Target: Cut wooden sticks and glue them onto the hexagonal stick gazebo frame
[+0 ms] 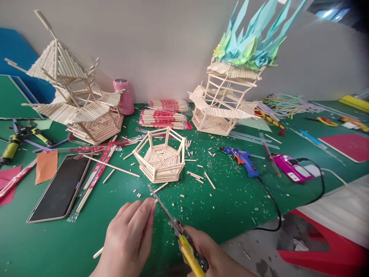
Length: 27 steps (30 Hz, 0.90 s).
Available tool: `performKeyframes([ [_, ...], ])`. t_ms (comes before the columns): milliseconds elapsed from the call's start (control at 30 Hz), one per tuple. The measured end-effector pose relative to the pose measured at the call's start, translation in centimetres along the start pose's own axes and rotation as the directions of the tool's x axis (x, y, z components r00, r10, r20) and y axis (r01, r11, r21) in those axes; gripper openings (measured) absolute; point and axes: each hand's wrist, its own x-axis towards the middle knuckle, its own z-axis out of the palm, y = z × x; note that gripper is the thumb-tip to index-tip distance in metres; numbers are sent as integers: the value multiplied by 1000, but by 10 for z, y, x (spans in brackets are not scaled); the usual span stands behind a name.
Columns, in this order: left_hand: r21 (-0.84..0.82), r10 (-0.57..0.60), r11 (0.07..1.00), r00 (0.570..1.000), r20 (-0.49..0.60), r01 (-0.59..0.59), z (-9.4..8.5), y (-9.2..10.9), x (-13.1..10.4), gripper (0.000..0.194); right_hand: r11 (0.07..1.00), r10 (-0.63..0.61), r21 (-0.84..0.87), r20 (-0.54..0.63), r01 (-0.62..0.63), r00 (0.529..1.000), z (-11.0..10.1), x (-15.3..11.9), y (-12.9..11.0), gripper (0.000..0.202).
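Note:
My left hand [128,232] is closed around a thin wooden stick [98,252]; one end sticks out beside my wrist, the other at the fingertips. In my right hand [206,246] is a pair of scissors [188,250] with yellow and black handles, its long blades beside the stick's tip. How far the blades are apart cannot be made out. Just beyond the blades stands a small hexagonal frame of wooden sticks [155,177], with a slatted base, short posts and a top rim. Cut stick pieces [195,176] lie around it on the green table [219,207].
Two stick pavilions, one with a pointed roof [57,61], one topped with folded paper [250,46], stand behind. Bundled sticks [163,118] and a pink bottle [123,96] are between. A phone [60,188] lies left; a blue glue gun [242,159] and magenta power strip [294,168] lie right.

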Motion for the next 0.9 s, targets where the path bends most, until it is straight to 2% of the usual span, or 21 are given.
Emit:
performKeyframes([
  [100, 1, 4, 1000, 1000, -10, -4, 1, -1, 0, 12, 999, 18, 49, 5, -18, 1000, 0, -2, -4, 27],
  [400, 37, 28, 999, 999, -37, -26, 4, -1, 1, 14, 999, 34, 21, 79, -36, 996, 0, 4, 4, 27],
  [567, 66, 37, 997, 996, -81, -31, 5, -1, 0, 11, 986, 65, 143, 148, -86, 987, 7, 9, 10, 22],
  [700, 25, 2, 1000, 992, -123, 1, 6, -2, 0, 10, 986, 62, 143, 148, -83, 987, 8, 11, 11, 22],
  [767, 6, -17, 1000, 993, -117, 17, 7, -2, 1, 11, 994, 43, 100, 112, -54, 993, 4, 8, 6, 24],
  [833, -10, -31, 999, 995, -91, 31, 6, -5, 0, 13, 1000, -12, -25, -7, 12, 1000, -2, 3, -3, 22],
  [900, -17, -54, 998, 997, -56, 53, 4, -10, -4, 15, 977, -95, -201, -142, 65, 985, -9, -2, -13, 16],
])
